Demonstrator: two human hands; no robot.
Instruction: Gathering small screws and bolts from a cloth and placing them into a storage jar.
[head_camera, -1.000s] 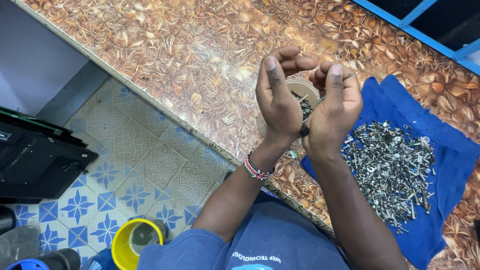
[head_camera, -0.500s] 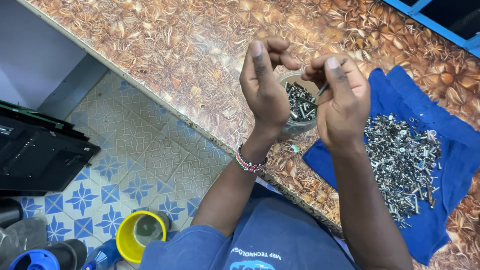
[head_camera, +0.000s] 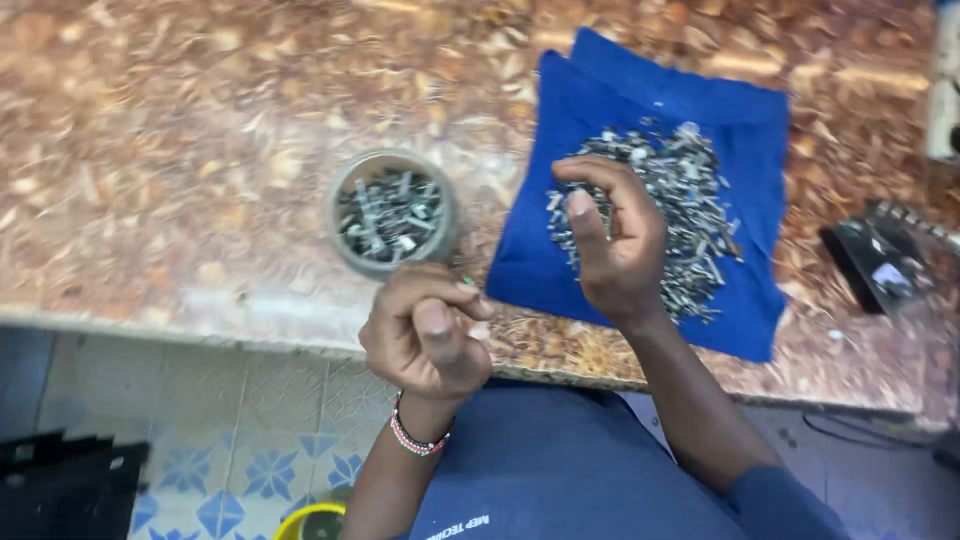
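Your left hand (head_camera: 425, 335) curls loosely just below the jar (head_camera: 392, 213); whether it holds anything, you cannot tell. Your right hand (head_camera: 615, 240) hovers half-curled over the screws (head_camera: 690, 210) on the cloth (head_camera: 740, 120).

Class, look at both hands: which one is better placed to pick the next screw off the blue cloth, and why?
The right hand: it hovers directly over the screw pile on the blue cloth, fingers curled. The left hand sits closed near the jar.

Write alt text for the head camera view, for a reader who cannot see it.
A person's right hand hovers over a pile of small metal screws on a blue cloth, fingers curled. The left hand, loosely closed and wearing a beaded bracelet, sits just below a round jar of screws on a brown patterned counter.
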